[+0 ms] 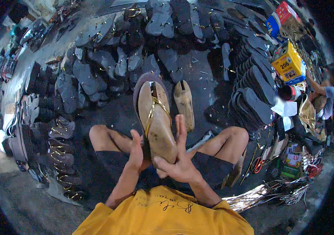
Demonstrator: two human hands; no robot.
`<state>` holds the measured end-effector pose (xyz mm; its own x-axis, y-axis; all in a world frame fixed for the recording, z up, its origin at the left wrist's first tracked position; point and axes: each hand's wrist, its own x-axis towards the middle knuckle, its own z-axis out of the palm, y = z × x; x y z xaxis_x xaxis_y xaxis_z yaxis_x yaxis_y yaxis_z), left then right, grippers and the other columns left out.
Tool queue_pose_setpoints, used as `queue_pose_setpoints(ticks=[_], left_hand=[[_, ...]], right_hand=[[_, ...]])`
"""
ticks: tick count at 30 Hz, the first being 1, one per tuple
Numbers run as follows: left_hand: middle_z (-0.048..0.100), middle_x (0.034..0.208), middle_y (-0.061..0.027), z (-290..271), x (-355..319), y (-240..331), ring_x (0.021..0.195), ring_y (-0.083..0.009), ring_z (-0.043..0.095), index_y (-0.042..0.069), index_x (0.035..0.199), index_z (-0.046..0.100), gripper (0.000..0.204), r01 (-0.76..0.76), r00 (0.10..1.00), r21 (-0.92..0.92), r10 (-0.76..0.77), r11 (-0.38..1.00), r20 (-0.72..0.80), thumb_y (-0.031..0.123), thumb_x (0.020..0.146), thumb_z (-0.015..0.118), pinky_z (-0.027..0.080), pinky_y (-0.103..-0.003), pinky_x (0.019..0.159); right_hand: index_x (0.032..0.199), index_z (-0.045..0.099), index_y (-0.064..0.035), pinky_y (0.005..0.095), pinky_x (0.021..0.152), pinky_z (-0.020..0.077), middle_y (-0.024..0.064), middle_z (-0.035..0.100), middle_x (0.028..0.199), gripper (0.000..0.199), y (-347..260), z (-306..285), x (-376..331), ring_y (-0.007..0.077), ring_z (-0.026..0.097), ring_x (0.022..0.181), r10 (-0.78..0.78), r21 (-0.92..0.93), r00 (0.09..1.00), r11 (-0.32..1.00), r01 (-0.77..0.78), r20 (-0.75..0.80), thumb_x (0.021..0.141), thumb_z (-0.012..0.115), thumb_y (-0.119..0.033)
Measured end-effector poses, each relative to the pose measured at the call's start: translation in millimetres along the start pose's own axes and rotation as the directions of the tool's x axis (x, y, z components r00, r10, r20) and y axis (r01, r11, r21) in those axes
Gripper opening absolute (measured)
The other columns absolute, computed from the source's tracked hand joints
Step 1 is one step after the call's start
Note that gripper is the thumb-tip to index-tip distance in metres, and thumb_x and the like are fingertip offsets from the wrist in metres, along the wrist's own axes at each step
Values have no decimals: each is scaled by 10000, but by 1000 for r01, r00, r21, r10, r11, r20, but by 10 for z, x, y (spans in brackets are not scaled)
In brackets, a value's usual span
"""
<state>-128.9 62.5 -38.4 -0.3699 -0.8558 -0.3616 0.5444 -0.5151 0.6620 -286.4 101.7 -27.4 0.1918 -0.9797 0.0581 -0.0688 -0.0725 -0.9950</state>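
A tan, worn shoe last (pixel 162 145) points away from me, with a dark flip-flop sole (pixel 138 88) showing around its toe. A gold thong strap (pixel 150 116) runs over the last and into the slot at its toe. My right hand (pixel 180 166) holds the heel end, thumb across it and fingers stretched up along the right side. Beside the left edge, my left hand (pixel 136 153) has its thumb raised and apart from the last; its other fingers are partly hidden behind the sole. A second last (pixel 184 105) lies on the floor just beyond, to the right.
Stacked dark soles (pixel 253 90) stand on the right, and rows of soles (pixel 86 76) lie ahead. Gold-strapped sandals (pixel 60 150) line the left. Red-handled scissors (pixel 257 164), loose strap strips (pixel 268 194) and a yellow can (pixel 288 62) are at right, near another person (pixel 325 92).
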Motion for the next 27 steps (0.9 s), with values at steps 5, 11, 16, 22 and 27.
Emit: queue_pose_setpoints(ticks=[5, 11, 16, 22, 27], left_hand=[[602, 1502, -163, -298, 279, 250, 1304, -357, 639, 66, 1568, 460, 765, 92, 977, -359, -14, 929, 213, 663, 1109, 325, 509, -503, 1134], [585, 1141, -119, -448, 172, -129, 848, -160, 493, 94, 1476, 505, 737, 143, 986, -530, -72, 836, 152, 686, 1039, 525, 468, -311, 690], [487, 1131, -59, -242, 55, -190, 853, -139, 456, 132, 1527, 456, 743, 295, 895, -535, -34, 791, 444, 662, 1022, 588, 454, -291, 741], [627, 1139, -72, 41, -362, -197, 981, -163, 621, 59, 1423, 495, 653, 496, 734, 14, -428, 868, 528, 244, 905, 848, 541, -349, 880], [702, 1183, -77, -240, -261, -217, 1057, -148, 652, -8, 1403, 537, 512, -188, 971, 668, 33, 720, 237, 127, 978, 789, 550, -324, 937]], right_hand=[[1717, -138, -168, 463, 1307, 186, 200, 84, 1778, 1272, -337, 27, -194, 330, 136, 1637, 288, 529, 949, 789, -312, 130, 854, 794, -126], [1697, 149, -86, 475, 1293, 234, 227, 254, 1713, 964, 823, -905, 336, 389, 277, 1581, 160, -242, 885, 927, -287, -437, 902, 693, -118], [1618, 361, -42, 505, 1291, 245, 261, 336, 1677, 865, 369, -1006, 723, 439, 299, 1570, -246, -754, 946, 657, 5, -209, 886, 792, -205], [1343, 699, -79, 377, 1004, 539, 138, 696, 1371, 717, -369, -1075, 1150, 222, 681, 1218, -295, -273, 937, 901, 338, 188, 719, 995, -270], [1456, 622, -87, 344, 960, 543, 99, 717, 1228, 823, -248, -1137, 820, 193, 691, 1096, 24, -359, 997, 933, 5, 77, 729, 986, -212]])
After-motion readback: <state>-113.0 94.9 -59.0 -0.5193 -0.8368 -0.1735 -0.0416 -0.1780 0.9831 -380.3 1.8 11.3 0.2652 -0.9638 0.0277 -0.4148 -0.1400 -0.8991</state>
